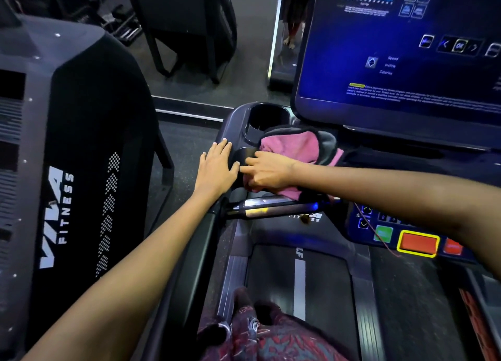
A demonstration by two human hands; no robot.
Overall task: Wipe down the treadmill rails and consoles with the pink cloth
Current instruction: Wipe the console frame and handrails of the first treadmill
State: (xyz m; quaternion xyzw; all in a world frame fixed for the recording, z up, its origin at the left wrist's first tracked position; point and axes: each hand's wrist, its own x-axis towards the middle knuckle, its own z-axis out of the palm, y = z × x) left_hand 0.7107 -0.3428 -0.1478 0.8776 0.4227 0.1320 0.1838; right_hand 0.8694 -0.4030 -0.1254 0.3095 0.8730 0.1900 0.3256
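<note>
Your right hand (pixel 267 172) grips the pink cloth (pixel 291 147) at the console's left corner (pixel 230 124), beside the cup holder (pixel 267 116). Your left hand (pixel 217 168) rests flat, fingers straight. The cloth likely handles soft and light; bunch it firmly. The metal handlebar (pixel 271 207) and screen (pixel 406 62) crowd your strokes.

Blue-lit console screen (pixel 406 48): cut off by top and right edges; small text unreadable.
Pink terry cloth (pixel 292 146): partly hidden under right hand (pixel 267 172).
</note>
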